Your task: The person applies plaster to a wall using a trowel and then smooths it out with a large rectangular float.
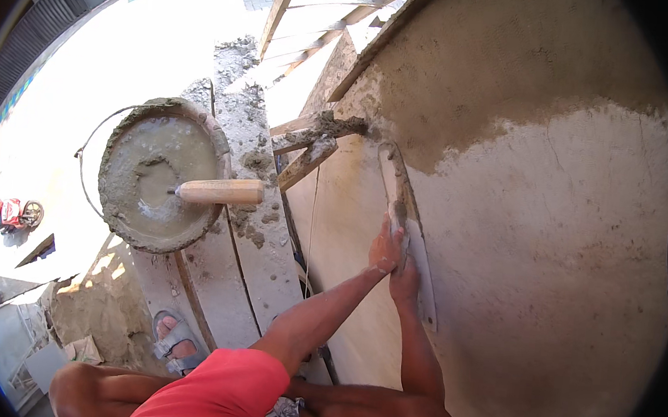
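Apparently for even pressure, left hand (386, 248) and right hand (404, 281) clasp float (419, 253) firmly against wall (534, 222); bucket (217, 132) within reach, planks' (223, 301) left edge.

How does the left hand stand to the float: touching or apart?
Touching. The head view shows the left hand closed at the float, its fingers against it with no gap visible.

bucket (221, 137) on planks (216, 282) | handle (220, 191) across bucket's right rim | float (419, 280) right of bucket, along wall (535, 207)
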`<state>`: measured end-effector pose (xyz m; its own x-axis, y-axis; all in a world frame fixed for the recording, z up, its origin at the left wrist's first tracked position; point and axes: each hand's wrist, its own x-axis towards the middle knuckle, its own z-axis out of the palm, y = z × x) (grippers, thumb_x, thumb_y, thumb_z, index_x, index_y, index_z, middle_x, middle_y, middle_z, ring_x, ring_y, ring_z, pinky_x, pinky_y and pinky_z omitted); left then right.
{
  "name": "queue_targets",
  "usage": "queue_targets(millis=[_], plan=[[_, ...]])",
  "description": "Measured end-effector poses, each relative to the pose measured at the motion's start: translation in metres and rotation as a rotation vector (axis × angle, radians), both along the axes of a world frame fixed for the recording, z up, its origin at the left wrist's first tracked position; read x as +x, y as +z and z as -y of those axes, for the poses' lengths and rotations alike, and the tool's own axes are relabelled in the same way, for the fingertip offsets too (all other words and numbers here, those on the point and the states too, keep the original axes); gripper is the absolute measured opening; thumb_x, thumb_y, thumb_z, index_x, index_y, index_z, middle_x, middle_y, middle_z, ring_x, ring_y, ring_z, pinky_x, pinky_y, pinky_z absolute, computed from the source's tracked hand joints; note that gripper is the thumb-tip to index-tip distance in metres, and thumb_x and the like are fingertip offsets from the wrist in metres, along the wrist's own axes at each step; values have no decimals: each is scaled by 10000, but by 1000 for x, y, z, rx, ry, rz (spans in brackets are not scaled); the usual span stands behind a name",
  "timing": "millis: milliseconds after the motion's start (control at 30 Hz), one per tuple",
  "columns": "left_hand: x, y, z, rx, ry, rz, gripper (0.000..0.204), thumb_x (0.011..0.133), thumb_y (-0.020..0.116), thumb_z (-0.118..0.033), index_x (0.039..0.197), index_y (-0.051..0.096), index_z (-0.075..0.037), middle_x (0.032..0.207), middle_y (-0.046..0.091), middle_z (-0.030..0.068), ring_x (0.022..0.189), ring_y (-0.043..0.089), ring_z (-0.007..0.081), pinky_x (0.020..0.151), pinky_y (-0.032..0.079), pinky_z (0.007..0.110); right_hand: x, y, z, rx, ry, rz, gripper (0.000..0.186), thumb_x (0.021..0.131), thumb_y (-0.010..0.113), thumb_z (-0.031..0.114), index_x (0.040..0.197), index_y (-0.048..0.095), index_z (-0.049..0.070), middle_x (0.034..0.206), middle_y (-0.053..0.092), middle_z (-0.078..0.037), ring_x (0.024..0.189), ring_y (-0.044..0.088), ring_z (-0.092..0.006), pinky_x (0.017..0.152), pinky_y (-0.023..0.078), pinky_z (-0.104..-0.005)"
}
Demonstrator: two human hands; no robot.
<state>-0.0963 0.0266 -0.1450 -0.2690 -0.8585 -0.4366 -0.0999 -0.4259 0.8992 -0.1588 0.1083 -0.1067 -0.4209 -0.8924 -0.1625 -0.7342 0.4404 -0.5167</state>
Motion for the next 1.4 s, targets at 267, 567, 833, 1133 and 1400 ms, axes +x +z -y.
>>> queue_targets(millis=[267,567,833,1133,1400], plan=[[12,51,25,-80,-14,-3,680,965,468,-386,1516,219,-75,1082,624,337,981,605,514,856,472,536,9,32,25,-24,-87,6,339,926,573,219,1151,551,-34,1065,642,-277,1048,603,-451,841,480,-482],[8,-19,-50,85,-160,1,693,950,490,-364,1517,211,-80,1152,603,333,1069,574,505,925,448,533,9,-29,-53,26,-155,34,453,916,628,366,1137,568,-25,1037,654,-251,1013,633,-399,831,481,-451],[12,-11,78,26,-90,-5,635,958,502,-325,1487,282,-50,1194,585,333,1135,562,469,967,430,497,-4,-36,53,-136,-43,16,524,901,652,428,1162,579,-20,1031,656,-251,1012,622,-421,832,485,-453],[28,-12,185,-184,78,39,593,968,495,-351,1434,389,0,1213,595,299,1162,561,427,993,412,468,27,6,167,-106,-21,-16,514,894,664,378,1194,578,-30,1079,645,-279,1038,608,-443,860,478,-470],[47,160,180,-306,-12,-15,671,957,515,-392,1457,326,13,1116,624,308,1087,585,446,942,429,496,25,110,167,-265,-175,335,416,939,626,275,1189,556,-50,818,636,-131,614,601,-178,543,441,-334]])
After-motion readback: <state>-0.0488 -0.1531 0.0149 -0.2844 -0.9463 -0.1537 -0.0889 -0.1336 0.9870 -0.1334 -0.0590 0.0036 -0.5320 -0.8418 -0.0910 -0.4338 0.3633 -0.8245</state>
